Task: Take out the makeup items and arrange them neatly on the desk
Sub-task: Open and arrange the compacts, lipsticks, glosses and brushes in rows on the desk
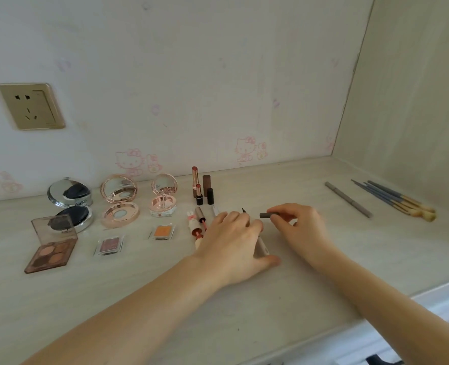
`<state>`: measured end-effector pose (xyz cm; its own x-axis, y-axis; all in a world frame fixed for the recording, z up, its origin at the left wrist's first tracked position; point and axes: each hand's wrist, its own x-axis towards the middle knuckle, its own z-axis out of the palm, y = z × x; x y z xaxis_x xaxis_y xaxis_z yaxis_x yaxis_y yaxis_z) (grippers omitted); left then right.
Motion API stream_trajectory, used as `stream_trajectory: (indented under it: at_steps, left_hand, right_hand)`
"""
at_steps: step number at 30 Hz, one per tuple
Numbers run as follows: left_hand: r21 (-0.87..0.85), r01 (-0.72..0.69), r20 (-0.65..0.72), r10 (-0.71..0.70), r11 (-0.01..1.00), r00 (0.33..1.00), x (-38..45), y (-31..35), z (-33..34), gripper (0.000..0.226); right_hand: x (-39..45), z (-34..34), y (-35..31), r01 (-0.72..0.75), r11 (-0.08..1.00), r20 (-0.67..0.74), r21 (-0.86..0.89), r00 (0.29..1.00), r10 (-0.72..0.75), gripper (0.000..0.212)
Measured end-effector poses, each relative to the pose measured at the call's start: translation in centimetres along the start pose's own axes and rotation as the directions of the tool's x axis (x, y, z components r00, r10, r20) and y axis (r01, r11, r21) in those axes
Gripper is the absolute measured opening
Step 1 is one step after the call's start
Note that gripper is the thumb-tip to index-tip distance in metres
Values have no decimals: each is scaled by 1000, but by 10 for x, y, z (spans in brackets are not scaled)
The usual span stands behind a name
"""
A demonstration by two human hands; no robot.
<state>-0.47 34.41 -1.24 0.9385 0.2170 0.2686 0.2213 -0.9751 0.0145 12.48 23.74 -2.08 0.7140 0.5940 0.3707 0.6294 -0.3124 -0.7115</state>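
1. Nearest, your left hand lay on the desk, fingers curled round the pale barrel of an uncapped eyeliner pen, whose black tip pointed away from you beyond the knuckles.
2. Just right of it, your right hand pinched the pen's dark cap between thumb and fingertips, the cap held apart from the tip.
3. Judging by that, you were on the step of displaying the liner opened, like the items already laid out; the next move called for setting pen and cap down side by side, parallel to the lip products.
4. Touching or just beside your left hand lay the lip glosses, partly hidden by it, so mind you did not nudge them.
5. Left of those sat two single eyeshadow pans, an open eyeshadow palette, and three open compacts.
6. Behind the glosses stood the uncapped lipsticks with their caps.
7. Well apart on the right lay an eyebrow pencil and a cluster of makeup brushes.
8. Farthest, a wall socket sat above the desk.
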Motion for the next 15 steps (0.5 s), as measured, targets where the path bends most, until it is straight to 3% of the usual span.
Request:
stream_trajectory:
  at_steps: [5, 9, 15]
  left_hand:
    - [47, 18, 7, -18, 999, 1000, -4, 1, -2, 67]
    - [-15, 38, -48, -39, 999, 998, -13, 3, -3, 65]
    - [-62, -26, -59, 23, 998, 998, -29, -2, 3, 55]
  right_hand:
    - [2, 5, 3, 12, 997, 31, -70, 999, -10, 16]
    - [1, 7, 8, 68, 976, 46, -205, 997, -60, 17]
    - [-9, 10, 4, 254, 917, 93, -309, 967, -237, 23]
